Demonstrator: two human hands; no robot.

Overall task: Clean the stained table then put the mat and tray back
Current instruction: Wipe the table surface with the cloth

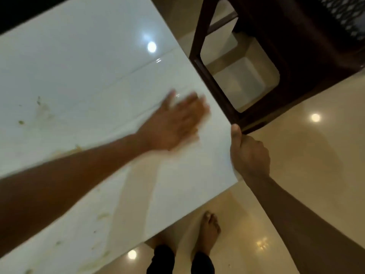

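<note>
Bench [83, 62] stains [42, 111] remain: left hand [173, 125], flat and empty, should sweep them toward right hand [249, 155] gripping the edge

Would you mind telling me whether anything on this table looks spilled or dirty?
Yes. Yellowish-green stains smear the white table to the left, with more smears along the near edge.

Dim warm indoor light from overhead spots. Round glare on glossy table [83, 62] and floor [315, 117]. Heavy motion blur on left hand [173, 123]; right hand [249, 155] sharper. Soft focus overall, wide-angle skew at edges, upper corners nearly black.
</note>
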